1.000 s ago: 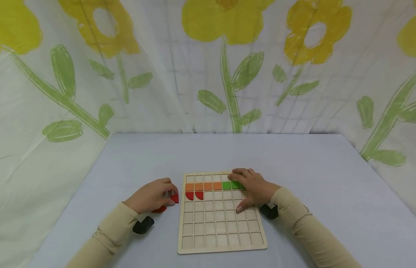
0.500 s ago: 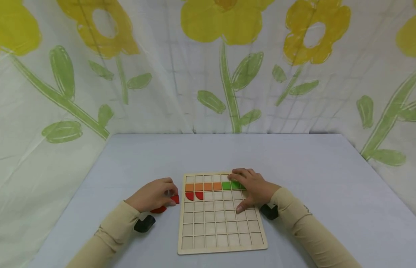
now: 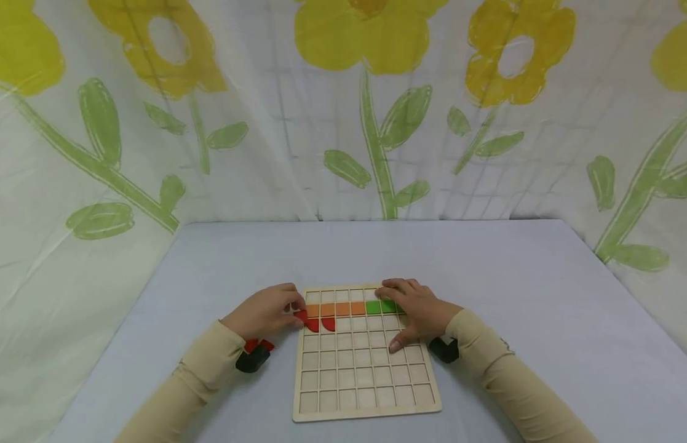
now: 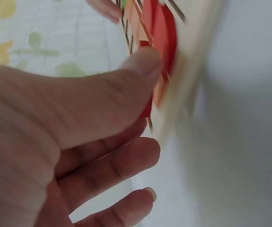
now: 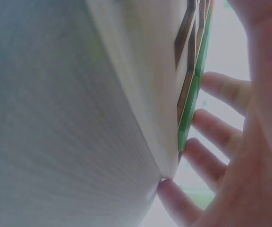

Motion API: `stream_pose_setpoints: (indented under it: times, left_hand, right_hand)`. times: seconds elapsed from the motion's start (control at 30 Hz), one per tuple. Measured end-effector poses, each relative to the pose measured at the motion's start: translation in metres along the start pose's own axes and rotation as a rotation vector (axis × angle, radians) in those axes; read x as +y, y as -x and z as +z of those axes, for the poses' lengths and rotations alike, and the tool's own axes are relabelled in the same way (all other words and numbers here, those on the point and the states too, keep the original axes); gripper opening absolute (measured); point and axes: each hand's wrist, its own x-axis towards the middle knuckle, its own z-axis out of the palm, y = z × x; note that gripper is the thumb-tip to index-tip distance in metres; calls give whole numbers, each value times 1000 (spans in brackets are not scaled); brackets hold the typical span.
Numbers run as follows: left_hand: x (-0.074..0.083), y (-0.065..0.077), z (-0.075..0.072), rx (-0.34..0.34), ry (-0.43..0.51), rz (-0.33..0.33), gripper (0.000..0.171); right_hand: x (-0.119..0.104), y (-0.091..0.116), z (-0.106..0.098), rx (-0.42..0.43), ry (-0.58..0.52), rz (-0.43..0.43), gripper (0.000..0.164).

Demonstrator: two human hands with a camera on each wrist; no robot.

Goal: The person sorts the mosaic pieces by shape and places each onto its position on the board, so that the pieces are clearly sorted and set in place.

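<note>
A light wooden grid board (image 3: 371, 413) lies on the table. One of its rows has orange tiles (image 3: 342, 309) and then green tiles (image 3: 380, 307). Two red quarter-round pieces (image 3: 328, 323) sit in the row below, at the left. At the board's left edge, my left hand (image 3: 261, 312) pinches a red piece (image 4: 146, 109) between thumb and fingers, its outline mostly covered by the thumb. My right hand (image 3: 423, 312) rests on the board's right side with fingers spread, fingertips by the green tiles (image 5: 188, 116) and thumb lower down.
More red pieces (image 3: 261, 344) lie on the table behind my left wrist, partly hidden by the black wrist camera (image 3: 253, 359). Another black wrist camera (image 3: 444, 350) is under my right wrist. A flower-printed curtain (image 3: 277, 123) hangs behind the table (image 3: 476, 252).
My left hand has moved right and away from me, from the table to the board's left edge, carrying a red piece. Loose red pieces now show behind its wrist. The right hand has stayed put.
</note>
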Motion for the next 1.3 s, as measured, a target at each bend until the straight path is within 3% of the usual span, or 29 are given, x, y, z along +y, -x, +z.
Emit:
stream_pose_setpoints:
  times: [0.17, 0.3, 0.43, 0.57, 1.03, 1.3]
  left_hand:
    - [16, -13, 6, -16, 12, 82, 8]
    - [25, -22, 9, -4, 9, 105, 9]
    - [25, -26, 11, 48, -81, 131, 13]
    - [23, -28, 14, 41, -142, 149, 14]
    - [35, -36, 24, -34, -73, 203, 13]
    - [38, -38, 31, 8, -65, 281, 12]
  right_hand:
    - [0, 0, 0, 10, -4, -13, 106]
    - [1, -1, 1, 15, 9, -13, 106]
    - [0, -1, 2, 21, 7, -17, 106]
    - [0, -1, 0, 13, 8, -24, 106]
    - [-3, 1, -1, 12, 6, 1, 105]
    - [-3, 0, -2, 2, 4, -4, 104]
